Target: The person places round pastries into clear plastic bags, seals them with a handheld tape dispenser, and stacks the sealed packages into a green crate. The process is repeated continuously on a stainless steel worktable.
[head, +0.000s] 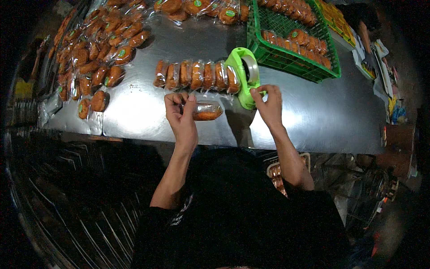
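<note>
My left hand (183, 114) grips one end of a bun in clear plastic wrap (207, 111), held low over the steel table (137, 111). Thumb and forefinger of my right hand (270, 102) meet at the near end of a bright green tape dispenser (247, 90); whether they pinch a bit of tape cannot be made out. The dispenser carries a roll of clear tape (251, 69). Directly left of it stands a row of several wrapped buns (196, 74), upright on edge and close together.
Many wrapped buns (97, 50) lie heaped at the left, some with green stickers. More wrapped buns (198, 6) lie along the far side. A green plastic crate (292, 64) holding wrapped buns stands at back right. Another person's arm (364, 37) shows at the far right.
</note>
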The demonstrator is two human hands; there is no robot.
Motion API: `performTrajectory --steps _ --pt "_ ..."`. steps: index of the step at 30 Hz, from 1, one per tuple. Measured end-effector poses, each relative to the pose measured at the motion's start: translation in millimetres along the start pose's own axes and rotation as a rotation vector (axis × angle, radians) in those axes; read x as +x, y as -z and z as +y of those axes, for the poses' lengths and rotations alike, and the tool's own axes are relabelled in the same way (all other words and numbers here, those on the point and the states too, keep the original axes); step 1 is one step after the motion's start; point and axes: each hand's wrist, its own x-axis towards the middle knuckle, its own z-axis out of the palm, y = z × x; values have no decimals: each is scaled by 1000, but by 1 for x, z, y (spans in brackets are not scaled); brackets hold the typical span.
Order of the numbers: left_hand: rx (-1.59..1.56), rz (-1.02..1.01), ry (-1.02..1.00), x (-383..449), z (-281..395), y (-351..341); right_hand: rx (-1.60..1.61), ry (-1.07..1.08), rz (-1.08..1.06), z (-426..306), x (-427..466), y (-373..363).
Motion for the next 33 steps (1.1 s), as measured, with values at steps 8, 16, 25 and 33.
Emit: performTrajectory --steps 8,16,25,33 --pt "114 29 -33 -34 -32 -24 164 32 24 47 21 -13" --pt "9 165 -7 -45 -53 -39 584 -258 -463 31 -34 16" --pt "348 259 -142 -87 -15 -68 808 180 -465 -42 -44 21" --pt "-458 112 125 -52 36 7 1094 -238 -650 -100 -36 -21"
